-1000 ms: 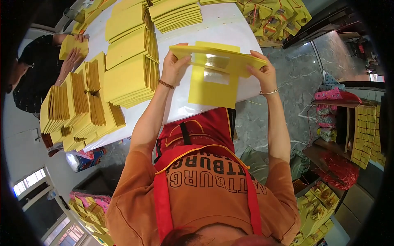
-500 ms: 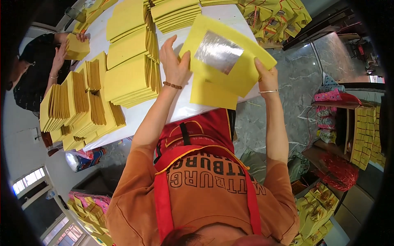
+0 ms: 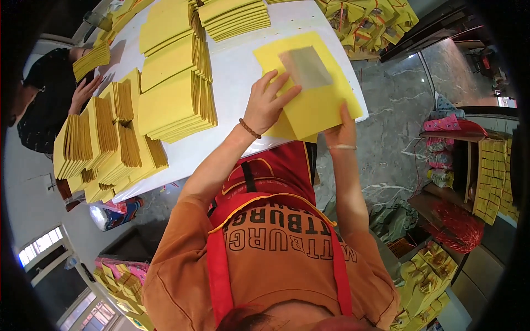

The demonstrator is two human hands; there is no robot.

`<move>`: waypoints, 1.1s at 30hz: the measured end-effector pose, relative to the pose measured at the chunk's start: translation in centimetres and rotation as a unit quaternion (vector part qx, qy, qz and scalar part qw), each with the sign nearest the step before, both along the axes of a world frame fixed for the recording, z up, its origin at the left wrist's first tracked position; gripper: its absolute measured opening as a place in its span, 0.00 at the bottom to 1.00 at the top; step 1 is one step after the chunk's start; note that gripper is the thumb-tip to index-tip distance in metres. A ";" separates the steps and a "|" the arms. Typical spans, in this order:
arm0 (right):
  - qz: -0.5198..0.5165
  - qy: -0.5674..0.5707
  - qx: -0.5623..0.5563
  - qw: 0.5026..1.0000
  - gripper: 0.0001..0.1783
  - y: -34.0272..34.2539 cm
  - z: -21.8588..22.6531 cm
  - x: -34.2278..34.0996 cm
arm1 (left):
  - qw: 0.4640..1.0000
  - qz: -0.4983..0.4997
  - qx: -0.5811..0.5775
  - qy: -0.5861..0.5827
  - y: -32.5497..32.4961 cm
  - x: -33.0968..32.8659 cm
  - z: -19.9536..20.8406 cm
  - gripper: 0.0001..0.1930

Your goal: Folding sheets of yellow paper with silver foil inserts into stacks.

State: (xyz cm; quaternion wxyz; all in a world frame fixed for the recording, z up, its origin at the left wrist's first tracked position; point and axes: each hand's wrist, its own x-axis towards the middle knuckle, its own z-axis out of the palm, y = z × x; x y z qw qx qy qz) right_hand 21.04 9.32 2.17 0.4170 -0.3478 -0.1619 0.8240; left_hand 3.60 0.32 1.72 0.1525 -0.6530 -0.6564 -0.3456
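A yellow paper sheet (image 3: 320, 105) with a square silvery patch (image 3: 309, 66) lies tilted over the table's near right part. My left hand (image 3: 267, 108) has its fingers spread over the sheet's left side, fingertips beside the patch. At the near right edge, my right hand (image 3: 343, 128) pinches the sheet, thumb on top and the other fingers hidden underneath. Part of another yellow sheet (image 3: 281, 131) shows below it, by the table's near edge.
Stacks of folded yellow paper (image 3: 174, 105) cover the left of the white table (image 3: 234, 60). At the far left, a co-worker's hand (image 3: 85, 92) is near a yellow bundle (image 3: 91, 60). Yellow paper bundles with red ties (image 3: 370, 25) are piled beyond the far right corner.
The sheet has turned and come lower toward the table. My left hand has moved right onto it; my right hand has slid nearer to me. The co-worker's yellow bundle has shifted and tilted.
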 end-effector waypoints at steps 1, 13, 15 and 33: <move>0.056 -0.011 0.019 0.998 0.19 -0.4 1.4 0.4 | 0.997 -0.051 -0.005 -0.056 -0.4 -0.4 -0.3 0.27; 0.194 -0.345 0.678 0.620 0.17 1.8 -2.3 4.8 | 0.983 -0.130 -0.115 -0.059 -5.3 0.0 -1.6 0.17; 0.258 -0.324 0.615 0.671 0.14 1.7 -2.2 4.6 | 0.986 -0.094 -0.139 -0.012 -5.8 -0.2 -1.6 0.15; 0.188 -0.438 0.481 0.736 0.14 2.7 -3.5 0.3 | 0.885 0.121 -0.290 -0.344 -3.1 -0.4 -1.7 0.09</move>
